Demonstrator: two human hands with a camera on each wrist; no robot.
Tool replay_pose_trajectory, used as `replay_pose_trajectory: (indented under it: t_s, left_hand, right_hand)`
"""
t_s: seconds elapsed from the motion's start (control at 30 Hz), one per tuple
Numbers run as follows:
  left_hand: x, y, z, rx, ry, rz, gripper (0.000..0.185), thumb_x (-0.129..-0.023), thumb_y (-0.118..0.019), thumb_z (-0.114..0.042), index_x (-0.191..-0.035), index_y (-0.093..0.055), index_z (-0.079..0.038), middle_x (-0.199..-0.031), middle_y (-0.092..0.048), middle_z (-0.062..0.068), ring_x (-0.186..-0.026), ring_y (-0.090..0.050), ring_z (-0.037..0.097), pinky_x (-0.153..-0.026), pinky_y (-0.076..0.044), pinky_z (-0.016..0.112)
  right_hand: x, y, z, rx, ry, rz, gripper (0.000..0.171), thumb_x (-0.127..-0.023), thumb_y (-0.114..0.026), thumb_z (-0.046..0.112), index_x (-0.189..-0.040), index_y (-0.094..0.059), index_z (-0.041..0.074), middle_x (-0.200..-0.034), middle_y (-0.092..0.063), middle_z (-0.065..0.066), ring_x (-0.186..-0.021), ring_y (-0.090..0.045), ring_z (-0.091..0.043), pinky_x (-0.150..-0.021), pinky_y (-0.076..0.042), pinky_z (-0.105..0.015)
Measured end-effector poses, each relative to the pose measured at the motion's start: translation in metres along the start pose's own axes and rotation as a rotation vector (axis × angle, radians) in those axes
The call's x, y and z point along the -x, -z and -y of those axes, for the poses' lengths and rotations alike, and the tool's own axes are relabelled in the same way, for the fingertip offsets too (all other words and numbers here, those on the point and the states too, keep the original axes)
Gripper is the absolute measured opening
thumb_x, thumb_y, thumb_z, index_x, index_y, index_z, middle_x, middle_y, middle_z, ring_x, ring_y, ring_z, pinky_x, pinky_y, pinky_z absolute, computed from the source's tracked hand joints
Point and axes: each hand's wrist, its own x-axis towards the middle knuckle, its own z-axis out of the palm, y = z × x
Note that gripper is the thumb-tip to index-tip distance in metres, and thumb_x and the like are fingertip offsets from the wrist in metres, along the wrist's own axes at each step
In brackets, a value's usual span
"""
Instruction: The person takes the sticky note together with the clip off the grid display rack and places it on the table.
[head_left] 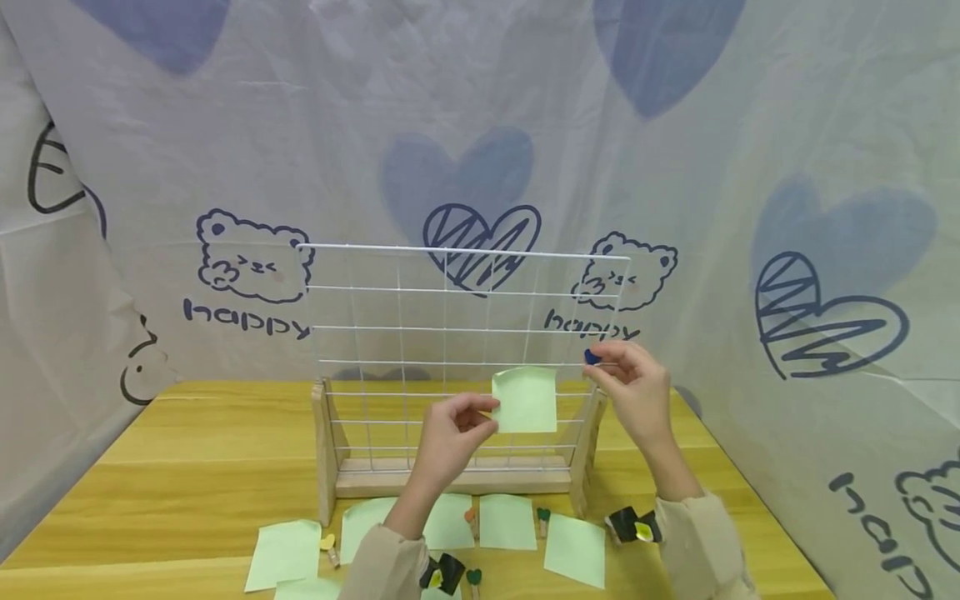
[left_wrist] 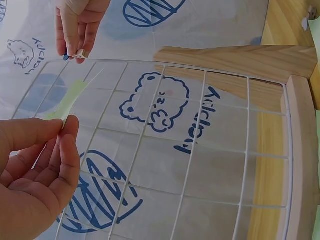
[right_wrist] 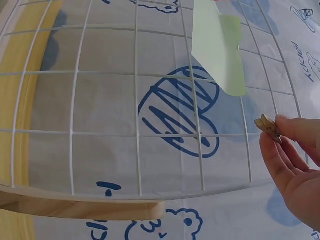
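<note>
Pinched by its left edge, a pale green sticky note [head_left: 525, 402] is held by my left hand [head_left: 454, 433] in front of the white wire grid [head_left: 405, 329]. In the left wrist view the note [left_wrist: 70, 100] shows nearly edge-on between thumb and fingertips. My right hand [head_left: 636, 387] pinches a small wooden clothespin [right_wrist: 268, 126] near the grid's right edge. A blue heart [head_left: 592, 357] decorates that clothespin. Its wooden jaws point toward the grid in the right wrist view, apart from the note.
The grid stands in a wooden base [head_left: 453, 482] on the wood-grain table [head_left: 202, 442]. Several green notes [head_left: 507, 522] lie before it, among clothespins with a yellow heart [head_left: 327, 542], an orange heart [head_left: 470, 516] and green hearts [head_left: 543, 517]. A printed curtain [head_left: 337, 125] hangs behind.
</note>
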Motion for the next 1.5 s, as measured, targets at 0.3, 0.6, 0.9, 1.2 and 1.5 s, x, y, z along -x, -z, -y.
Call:
replay_pose_trajectory:
  t_s: [0.3, 0.6, 0.9, 1.2, 1.5]
  left_hand:
    - [0.011, 0.001, 0.008, -0.004, 0.043, -0.002, 0.017, -0.076, -0.063, 0.007, -0.093, -0.064, 0.006, -0.089, -0.063, 0.015, -0.071, -0.059, 0.020, -0.061, -0.048, 0.021]
    - [0.022, 0.002, 0.013, -0.011, 0.070, 0.001, 0.017, -0.077, -0.063, 0.005, -0.094, -0.064, 0.005, -0.089, -0.063, 0.014, -0.071, -0.058, 0.020, -0.062, -0.048, 0.022]
    - [0.030, 0.001, 0.021, -0.005, 0.106, 0.007, 0.017, -0.076, -0.063, 0.007, -0.093, -0.064, 0.006, -0.090, -0.062, 0.015, -0.071, -0.058, 0.019, -0.063, -0.048, 0.021]
    - [0.037, 0.001, 0.028, -0.008, 0.134, 0.026, 0.018, -0.076, -0.063, 0.007, -0.094, -0.065, 0.006, -0.091, -0.063, 0.016, -0.072, -0.059, 0.018, -0.063, -0.049, 0.021]
    - [0.043, 0.000, 0.038, -0.023, 0.171, 0.051, 0.018, -0.076, -0.063, 0.006, -0.094, -0.064, 0.007, -0.091, -0.064, 0.015, -0.072, -0.059, 0.017, -0.060, -0.047, 0.019]
  right_hand:
    - [0.014, -0.004, -0.006, -0.046, 0.041, -0.021, 0.021, -0.065, -0.062, -0.025, -0.085, -0.058, -0.016, -0.087, -0.055, -0.026, -0.075, -0.058, -0.006, -0.067, -0.049, -0.018]
    - [0.025, -0.005, -0.008, -0.076, 0.015, -0.020, 0.022, -0.065, -0.061, -0.026, -0.085, -0.058, -0.017, -0.088, -0.055, -0.027, -0.077, -0.059, -0.007, -0.068, -0.049, -0.020]
    - [0.039, -0.002, -0.011, -0.081, 0.034, -0.013, 0.023, -0.063, -0.061, -0.028, -0.083, -0.059, -0.017, -0.085, -0.055, -0.029, -0.075, -0.060, -0.007, -0.066, -0.049, -0.019]
    - [0.054, -0.003, -0.015, -0.080, 0.014, 0.006, 0.023, -0.063, -0.062, -0.027, -0.083, -0.059, -0.016, -0.086, -0.056, -0.028, -0.077, -0.060, -0.007, -0.065, -0.049, -0.019]
    - [0.066, -0.002, -0.020, -0.075, -0.047, 0.024, 0.022, -0.064, -0.063, -0.025, -0.083, -0.060, -0.013, -0.083, -0.057, -0.027, -0.075, -0.060, -0.007, -0.063, -0.050, -0.018]
